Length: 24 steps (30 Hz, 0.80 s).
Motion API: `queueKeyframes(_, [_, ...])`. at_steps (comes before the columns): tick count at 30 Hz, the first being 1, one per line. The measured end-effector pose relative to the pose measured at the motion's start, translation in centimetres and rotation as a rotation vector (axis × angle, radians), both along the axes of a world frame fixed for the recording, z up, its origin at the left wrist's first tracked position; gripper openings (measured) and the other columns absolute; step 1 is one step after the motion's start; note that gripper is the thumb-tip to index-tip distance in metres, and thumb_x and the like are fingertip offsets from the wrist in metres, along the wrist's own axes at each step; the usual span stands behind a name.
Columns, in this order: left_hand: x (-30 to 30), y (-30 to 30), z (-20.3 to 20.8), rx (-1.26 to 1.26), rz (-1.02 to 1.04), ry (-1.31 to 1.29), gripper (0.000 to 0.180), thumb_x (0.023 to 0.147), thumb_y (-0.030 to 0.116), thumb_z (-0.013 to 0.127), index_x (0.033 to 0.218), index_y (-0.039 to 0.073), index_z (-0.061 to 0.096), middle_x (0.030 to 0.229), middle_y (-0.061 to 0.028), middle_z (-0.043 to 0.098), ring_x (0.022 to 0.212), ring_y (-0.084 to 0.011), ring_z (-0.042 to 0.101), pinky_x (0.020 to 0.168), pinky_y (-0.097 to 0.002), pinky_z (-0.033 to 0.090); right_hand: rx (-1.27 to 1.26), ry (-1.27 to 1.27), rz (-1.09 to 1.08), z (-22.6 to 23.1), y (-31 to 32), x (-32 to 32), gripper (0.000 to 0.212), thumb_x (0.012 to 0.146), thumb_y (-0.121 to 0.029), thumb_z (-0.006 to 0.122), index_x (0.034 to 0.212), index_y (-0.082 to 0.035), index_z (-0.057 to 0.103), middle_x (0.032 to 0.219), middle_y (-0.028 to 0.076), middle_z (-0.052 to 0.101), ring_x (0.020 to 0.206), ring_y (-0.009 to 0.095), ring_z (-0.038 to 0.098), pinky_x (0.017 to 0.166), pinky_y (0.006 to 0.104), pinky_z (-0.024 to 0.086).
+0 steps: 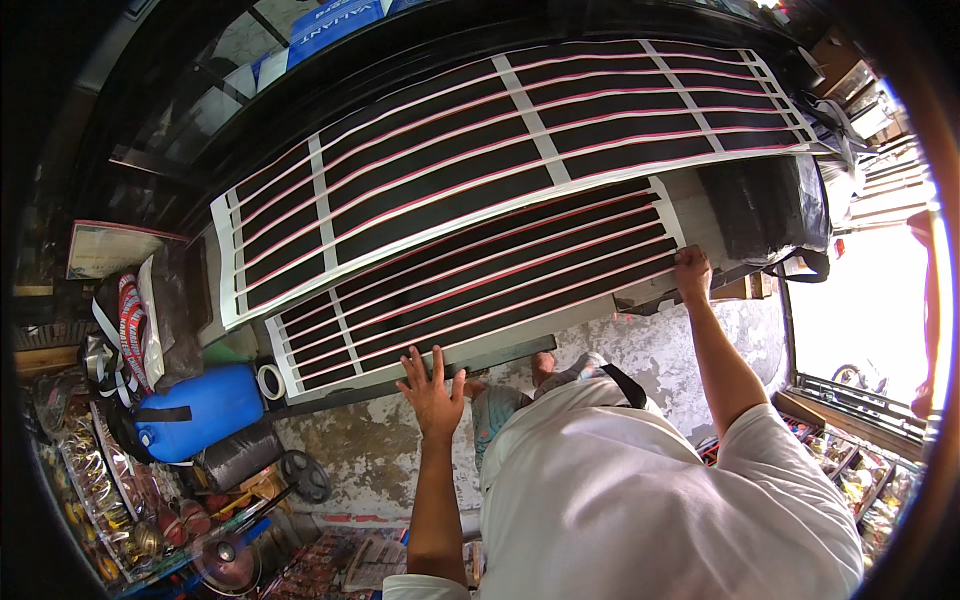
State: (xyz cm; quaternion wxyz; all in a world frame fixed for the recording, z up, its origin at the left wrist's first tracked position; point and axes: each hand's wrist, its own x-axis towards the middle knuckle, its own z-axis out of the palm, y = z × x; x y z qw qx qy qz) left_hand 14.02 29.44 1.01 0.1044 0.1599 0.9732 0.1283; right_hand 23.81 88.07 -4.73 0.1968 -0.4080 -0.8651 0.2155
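A cluttered workshop surrounds us, its floor patchy with worn white and brown, daylight pouring through the doorway on the right. Closest to me is the worker's white shirt, bent toward a long grey bench. The left hand is spread wide, palm down, fingertips at the bench's near edge beside the nearer striped sheet; I see nothing gripped in it. The right hand has its fingers drawn together at that sheet's near right corner; whether they pinch it or merely press, I cannot tell. The sheet itself lies lengthwise along the bench between the hands, black bands divided by white and red lines, with a white strip across each end.

To the left, a blue jerrycan lies on its side, and a roll of tape stands just beside the sheet's left end. Beyond, a larger striped sheet stretches along the bench, covering the nearer one's far side from view. A black plastic-wrapped bundle sits at the right end. Farther back are a framed certificate at left and a blue box up top.
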Motion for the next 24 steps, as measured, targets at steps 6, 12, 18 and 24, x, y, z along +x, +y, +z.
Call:
queueKeyframes(6, [0.0, 0.0, -0.3, 0.025, 0.005, 0.013, 0.075, 0.108, 0.057, 0.06, 0.17, 0.019, 0.042, 0.182, -0.0227, 0.015, 0.166, -0.0517, 0.013, 0.123, -0.0814, 0.015, 0.002, 0.015, -0.033, -0.1, 0.1, -0.1, 0.008, 0.092, -0.012, 0.065, 0.093, -0.006, 0.069, 0.096, 0.015, 0.074, 0.1, 0.041, 0.069, 0.089, 0.0517, 0.055])
queueKeyframes(12, [-0.1, -0.1, -0.1, 0.027, -0.004, 0.049, 0.074, 0.109, 0.058, 0.057, 0.169, 0.017, 0.043, 0.18, -0.025, 0.019, 0.165, -0.0531, 0.017, 0.121, -0.0827, 0.018, -0.041, -0.083, -0.029, 1.5, -1.0, -0.6, 0.011, 0.091, -0.009, 0.065, 0.099, -0.006, 0.071, 0.097, 0.013, 0.073, 0.102, 0.039, 0.069, 0.091, 0.0502, 0.055])
queueKeyframes(18, [-2.2, -2.6, -0.3, 0.101, 0.178, 0.159, 0.071, 0.111, 0.05, 0.059, 0.172, 0.018, 0.039, 0.18, -0.0214, 0.022, 0.167, -0.0465, 0.018, 0.123, -0.081, 0.019, 0.122, 0.011, -0.044, 3.7, -1.2, -2.4, 0.023, 0.09, -0.02, 0.082, 0.107, -0.008, 0.071, 0.108, 0.012, 0.071, 0.107, 0.038, 0.067, 0.094, 0.049, 0.054])
queueKeyframes(24, [-7.3, -7.3, -0.4, -0.058, 0.389, 0.097, 0.069, 0.112, 0.045, 0.059, 0.171, 0.018, 0.037, 0.179, -0.0216, 0.024, 0.166, -0.0439, 0.021, 0.125, -0.0761, 0.025, 0.024, -0.102, 0.048, 5.6, -1.2, -7.1, 0.04, 0.084, -0.024, 0.091, 0.115, -0.009, 0.071, 0.101, 0.012, 0.075, 0.101, 0.036, 0.074, 0.086, 0.0514, 0.056])
